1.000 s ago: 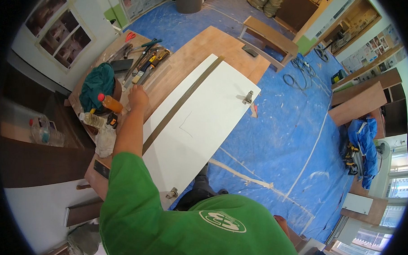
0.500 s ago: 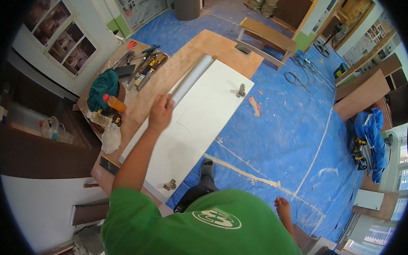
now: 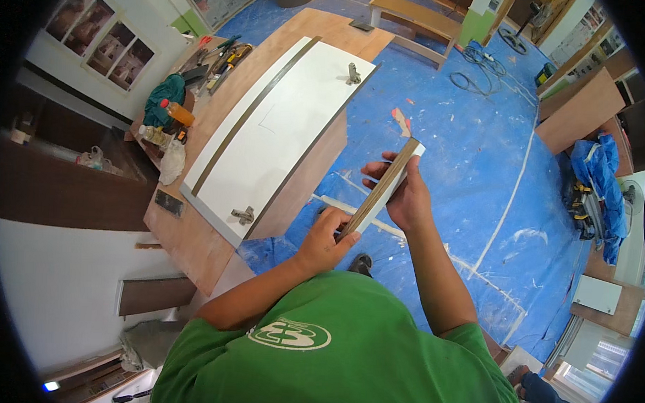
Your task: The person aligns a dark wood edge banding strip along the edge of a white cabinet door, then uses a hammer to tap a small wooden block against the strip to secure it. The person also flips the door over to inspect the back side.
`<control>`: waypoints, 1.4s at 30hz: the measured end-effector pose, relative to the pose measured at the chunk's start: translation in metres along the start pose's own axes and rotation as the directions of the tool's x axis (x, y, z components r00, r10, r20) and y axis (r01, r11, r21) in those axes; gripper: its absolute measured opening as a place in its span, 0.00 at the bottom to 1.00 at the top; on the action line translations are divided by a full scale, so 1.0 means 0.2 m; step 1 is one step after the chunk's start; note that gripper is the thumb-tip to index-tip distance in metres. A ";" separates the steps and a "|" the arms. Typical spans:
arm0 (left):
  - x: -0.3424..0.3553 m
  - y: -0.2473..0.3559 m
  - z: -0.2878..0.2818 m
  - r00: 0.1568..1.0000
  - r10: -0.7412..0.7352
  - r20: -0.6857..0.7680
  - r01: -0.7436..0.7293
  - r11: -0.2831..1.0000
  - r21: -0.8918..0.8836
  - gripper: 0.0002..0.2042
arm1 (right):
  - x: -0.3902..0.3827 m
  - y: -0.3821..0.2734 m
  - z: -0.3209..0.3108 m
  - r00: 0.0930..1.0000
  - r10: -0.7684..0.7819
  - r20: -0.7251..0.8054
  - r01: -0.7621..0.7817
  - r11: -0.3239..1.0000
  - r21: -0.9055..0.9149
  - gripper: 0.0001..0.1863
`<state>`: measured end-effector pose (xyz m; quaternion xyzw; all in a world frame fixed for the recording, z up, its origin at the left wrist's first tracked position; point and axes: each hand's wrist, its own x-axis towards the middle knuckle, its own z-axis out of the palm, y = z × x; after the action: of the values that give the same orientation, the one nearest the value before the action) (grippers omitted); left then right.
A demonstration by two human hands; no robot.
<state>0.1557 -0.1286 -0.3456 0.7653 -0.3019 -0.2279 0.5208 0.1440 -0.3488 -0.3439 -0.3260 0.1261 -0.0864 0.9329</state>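
I have both hands up in front of the green shirt, holding a narrow piece (image 3: 380, 188) with a brown, layered-looking edge and a white side. It hangs in the air over the blue floor sheet (image 3: 479, 178), apart from the bench and slanting, its far end toward the right. The left hand (image 3: 324, 244) pinches the near end between thumb and fingers. The right hand (image 3: 412, 201) cups the piece farther up, its fingers bent and slightly spread on the left side; from here I cannot tell whether the palm presses against it.

To the left I see a white panel (image 3: 297, 122) lying on the wooden workbench (image 3: 201, 258). A brown strip (image 3: 250, 121) runs along the panel's left part, and two metal hinges (image 3: 243, 215) sit near its right edge, one at each end. Beyond it, by the wall, I make out a bottle of orange liquid (image 3: 179, 113), a dark green cloth (image 3: 161, 100) and a cluster of hand tools (image 3: 229, 65).
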 end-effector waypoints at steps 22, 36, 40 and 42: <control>-0.42 -0.71 -1.16 0.966 0.241 -0.096 -0.223 0.960 0.170 0.14 | -0.38 0.90 0.69 0.977 -0.166 -0.135 0.104 0.920 -0.378 0.28; 0.73 -1.37 -1.17 0.902 0.398 -0.170 -0.353 0.903 0.245 0.17 | -0.16 1.82 0.38 0.832 -0.275 -0.482 -0.073 0.806 -0.587 0.25; 1.05 -1.46 -0.98 0.782 0.569 -0.256 -0.491 0.814 0.309 0.15 | 0.05 1.96 0.23 0.847 -0.321 -0.424 -0.029 0.768 -0.640 0.23; 1.06 -1.45 -0.91 0.808 0.534 -0.249 -0.480 0.842 0.247 0.16 | 0.15 1.93 0.19 0.825 -0.362 -0.433 -0.024 0.745 -0.667 0.21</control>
<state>0.4942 -0.0770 -0.5599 0.7242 -0.4294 0.0688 0.5352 0.2135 -0.0354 -0.5648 -0.5997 0.3723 -0.2132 0.6755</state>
